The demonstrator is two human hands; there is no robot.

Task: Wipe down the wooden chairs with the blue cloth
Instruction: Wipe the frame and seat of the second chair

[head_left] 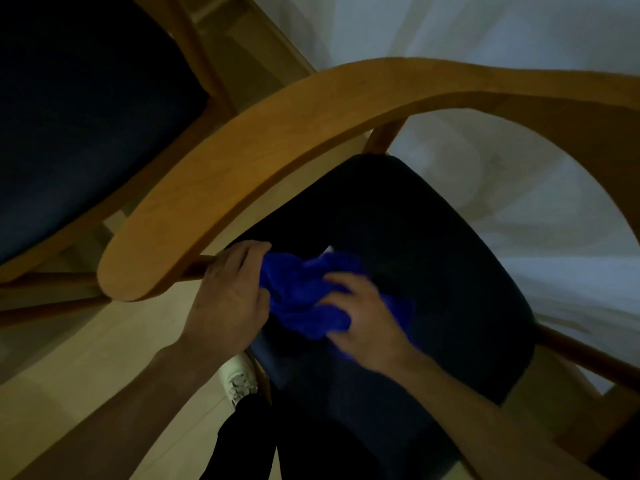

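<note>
A wooden chair with a curved armrest-back rail [263,140] and a dark seat cushion [433,254] fills the middle of the view. A crumpled blue cloth [301,296] lies on the cushion's near left part. My left hand [228,296] grips the cloth's left end, close under the rounded tip of the rail. My right hand [363,320] rests on the cloth's right part, fingers curled into the fabric. Part of the cloth is hidden under both hands.
A second wooden chair with a dark seat [79,109] stands at the upper left, close beside the first. Pale sheer curtain fabric [502,36] hangs behind the chairs on the right. My white shoe [239,375] and dark trouser leg stand on the light floor [104,344].
</note>
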